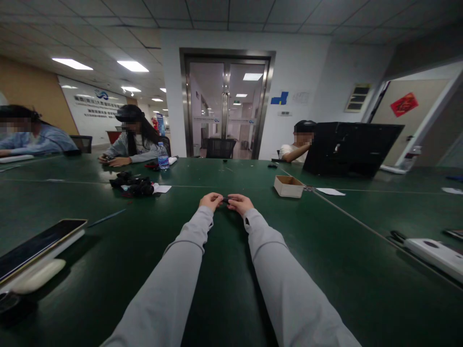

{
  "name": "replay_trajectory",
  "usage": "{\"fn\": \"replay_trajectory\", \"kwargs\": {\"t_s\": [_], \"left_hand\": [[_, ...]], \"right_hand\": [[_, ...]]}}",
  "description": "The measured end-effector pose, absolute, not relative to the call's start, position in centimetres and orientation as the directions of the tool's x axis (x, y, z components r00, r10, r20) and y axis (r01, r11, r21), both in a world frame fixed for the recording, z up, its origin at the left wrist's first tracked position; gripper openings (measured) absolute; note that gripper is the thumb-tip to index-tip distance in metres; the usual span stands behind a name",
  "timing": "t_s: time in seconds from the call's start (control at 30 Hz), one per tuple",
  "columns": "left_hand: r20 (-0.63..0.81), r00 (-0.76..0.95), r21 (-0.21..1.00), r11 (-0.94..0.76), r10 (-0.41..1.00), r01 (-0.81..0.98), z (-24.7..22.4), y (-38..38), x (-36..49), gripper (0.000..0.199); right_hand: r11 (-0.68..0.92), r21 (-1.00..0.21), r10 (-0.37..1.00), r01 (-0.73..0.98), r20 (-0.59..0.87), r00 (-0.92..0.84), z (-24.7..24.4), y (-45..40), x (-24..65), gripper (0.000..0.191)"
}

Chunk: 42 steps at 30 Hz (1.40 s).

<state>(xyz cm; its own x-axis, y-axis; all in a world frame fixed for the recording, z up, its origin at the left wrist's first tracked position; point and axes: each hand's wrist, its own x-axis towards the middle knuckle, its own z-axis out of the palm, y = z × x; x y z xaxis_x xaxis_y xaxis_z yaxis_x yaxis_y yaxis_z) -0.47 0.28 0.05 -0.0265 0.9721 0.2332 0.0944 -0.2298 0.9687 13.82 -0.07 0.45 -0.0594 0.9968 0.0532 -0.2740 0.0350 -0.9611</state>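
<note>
Small dark piece over middle of green surface, left of box, between left hand and right hand. Both hands narrow, pinching opposite ends. Light, even pressure from both sides should suit piece this small; avoid tilting. Finer detail unclear.

The person is wearing long sleeves in plain, light grey cloth, the left sleeve and the right sleeve matching in colour. Both are looking loose and soft, and a curved fold is running across each forearm, with finer wrinkles gathering towards the wrists. The left cuff and the right cuff are ending at the wrists, a small dark gap showing at the right one's inner edge. The left hand and the right hand are showing bare.
</note>
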Motion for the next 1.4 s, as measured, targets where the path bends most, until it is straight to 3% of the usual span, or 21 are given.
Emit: {"fn": "replay_trajectory", "kwargs": {"t_s": [0.37, 1.4], "left_hand": [[0.276, -0.118, 0.924, -0.229, 0.954, 0.305, -0.5, 0.7, -0.9, 0.032], [0.218, -0.108, 0.892, -0.153, 0.97, 0.426, 0.4, 0.1, -0.7, 0.038]], "right_hand": [[0.095, -0.937, 0.987, -0.336, 0.132, -0.089, 0.2, -0.3, 14.4, 0.015], [0.084, -0.954, 0.988, -0.288, 0.119, -0.103, 0.2, -0.3, 14.2, 0.019]]}}
